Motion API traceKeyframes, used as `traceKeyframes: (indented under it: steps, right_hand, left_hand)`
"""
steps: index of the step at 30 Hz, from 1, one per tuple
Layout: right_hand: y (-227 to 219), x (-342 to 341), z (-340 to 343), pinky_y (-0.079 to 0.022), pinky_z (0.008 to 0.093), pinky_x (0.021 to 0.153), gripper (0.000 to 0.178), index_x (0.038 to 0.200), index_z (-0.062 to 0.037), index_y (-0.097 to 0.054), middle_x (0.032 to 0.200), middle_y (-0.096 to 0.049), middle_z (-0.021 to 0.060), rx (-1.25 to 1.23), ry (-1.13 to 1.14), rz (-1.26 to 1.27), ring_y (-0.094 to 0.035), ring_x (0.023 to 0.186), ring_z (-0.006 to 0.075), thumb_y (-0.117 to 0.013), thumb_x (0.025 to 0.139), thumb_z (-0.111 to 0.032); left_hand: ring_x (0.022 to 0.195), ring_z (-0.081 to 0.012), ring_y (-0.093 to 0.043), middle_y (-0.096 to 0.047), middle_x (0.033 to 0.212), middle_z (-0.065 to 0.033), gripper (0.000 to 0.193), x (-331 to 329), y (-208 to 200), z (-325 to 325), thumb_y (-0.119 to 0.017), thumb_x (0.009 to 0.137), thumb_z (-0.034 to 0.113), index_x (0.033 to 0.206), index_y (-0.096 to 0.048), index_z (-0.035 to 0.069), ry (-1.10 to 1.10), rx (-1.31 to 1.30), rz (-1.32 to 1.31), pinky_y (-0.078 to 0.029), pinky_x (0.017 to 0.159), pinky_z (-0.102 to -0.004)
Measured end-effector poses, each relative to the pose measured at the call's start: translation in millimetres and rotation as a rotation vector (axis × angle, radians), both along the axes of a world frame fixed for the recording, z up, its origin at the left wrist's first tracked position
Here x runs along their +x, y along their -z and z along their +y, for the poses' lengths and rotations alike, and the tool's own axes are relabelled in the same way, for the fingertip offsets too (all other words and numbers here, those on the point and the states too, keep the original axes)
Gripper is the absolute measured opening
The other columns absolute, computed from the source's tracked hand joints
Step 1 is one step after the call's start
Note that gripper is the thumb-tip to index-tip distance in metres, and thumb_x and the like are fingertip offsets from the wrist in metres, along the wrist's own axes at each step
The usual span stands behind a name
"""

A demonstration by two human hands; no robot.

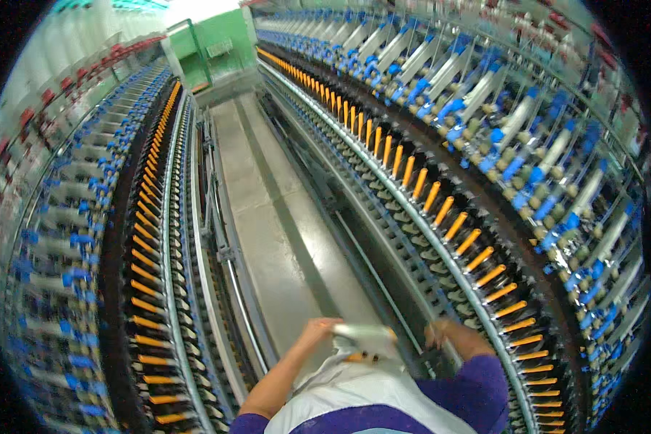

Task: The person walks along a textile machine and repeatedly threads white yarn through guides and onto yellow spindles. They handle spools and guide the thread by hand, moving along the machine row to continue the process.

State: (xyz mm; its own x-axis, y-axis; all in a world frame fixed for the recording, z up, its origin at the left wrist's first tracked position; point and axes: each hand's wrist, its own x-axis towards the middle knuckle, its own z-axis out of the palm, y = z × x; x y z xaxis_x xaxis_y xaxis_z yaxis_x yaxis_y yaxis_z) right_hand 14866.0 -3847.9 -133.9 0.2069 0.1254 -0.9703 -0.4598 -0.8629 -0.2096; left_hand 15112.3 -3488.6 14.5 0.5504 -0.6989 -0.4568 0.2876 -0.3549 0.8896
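Note:
My left hand (321,331) is at the lower part of the picture, its fingers closed on the edge of a white apron (362,390). The apron is pulled out in front of me, and its pouch stands open. Small orange and dark items (362,356) show in the pouch, too blurred to name. My right hand (439,334) is off to the right of the apron, near the lower rail of the right-hand machine. Motion smears its fingers, and I cannot make out whether they hold anything.
Long spinning frames (383,145) flank the aisle on both sides, with rows of orange bobbins (432,197) and blue and white parts above. A grey floor (267,210) with a dark stripe runs between them toward a green wall (228,54).

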Motion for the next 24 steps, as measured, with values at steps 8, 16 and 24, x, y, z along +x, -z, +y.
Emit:
traceKeyframes:
  steps: [8, 16, 24]
  right_hand:
    - [-91, 572, -8, -0.051, 0.0356, 0.066, 0.024, 0.092, 0.0010, -0.064, 0.080, -0.067, 0.0113, 0.368, 1.016, -0.961, -0.064, 0.066, 0.0227, -0.054, 0.089, -0.021]
    - [-9, 655, -69, -0.050, 0.0448, 0.075, 0.027, 0.097, -0.0010, -0.064, 0.095, -0.064, 0.0203, -0.403, 0.567, -0.532, -0.063, 0.084, 0.0353, -0.050, 0.087, -0.022]
    - [3, 750, -179, -0.048, 0.0434, 0.069, 0.022, 0.088, -0.0010, -0.061, 0.083, -0.062, 0.0161, -0.520, 0.912, 0.128, -0.061, 0.075, 0.0303, -0.052, 0.087, -0.021]
  left_hand:
    - [0.066, -0.0346, -0.063, -0.066, 0.075, -0.0222, 0.035, 246, 119, 188, -0.050, 0.089, 0.025, 0.082, -0.070, -0.003, -0.968, 0.933, -0.473, -0.045, 0.059, -0.0479]
    - [0.062, -0.0365, -0.063, -0.063, 0.066, -0.0246, 0.039, 556, 156, 110, -0.060, 0.076, 0.030, 0.068, -0.064, -0.008, -0.874, 0.675, -0.284, -0.046, 0.061, -0.0483]
    - [0.085, -0.0360, -0.065, -0.067, 0.091, -0.0193, 0.038, 1036, 109, -130, -0.062, 0.083, 0.040, 0.100, -0.069, 0.007, -0.312, 0.533, -0.734, -0.050, 0.074, -0.0431]
